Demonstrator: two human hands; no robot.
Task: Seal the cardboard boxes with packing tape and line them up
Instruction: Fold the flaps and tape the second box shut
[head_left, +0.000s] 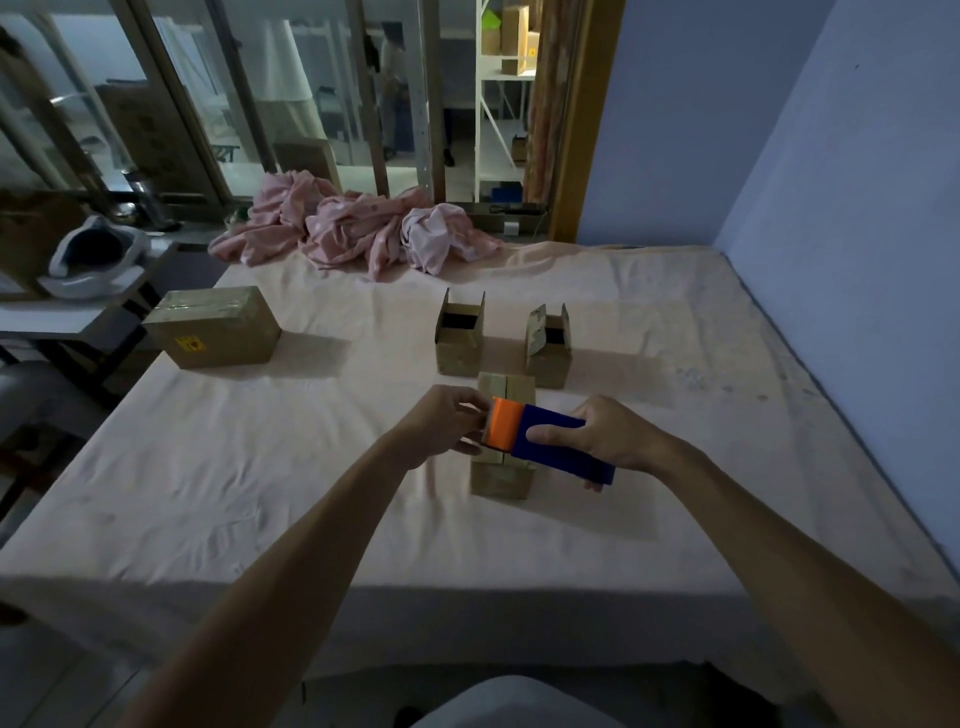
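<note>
Over the small closed box (501, 478), the right hand (608, 436) grips the blue body of a tape dispenser (550, 441), thumb laid across its near side and fingers wrapped round the far side, holding it level just above the box's top seam. The left hand (441, 426) meets it from the other side, fingers curled and pinching at the dispenser's orange front end; whether a strip of tape sits between those fingertips is too hard to make out. The closed box stands on the pale pink bed sheet (260, 467), its two top flaps folded shut. Just behind it stand two open boxes, one (460, 338) slightly to the left and one (548, 348) slightly to the right, flaps up and dark inside. Well off to the box's left and further back sits a larger taped box (215, 327) with a yellow label. Far beyond the box, at the sheet's back edge, lies a crumpled pink cloth (358, 228)
</note>
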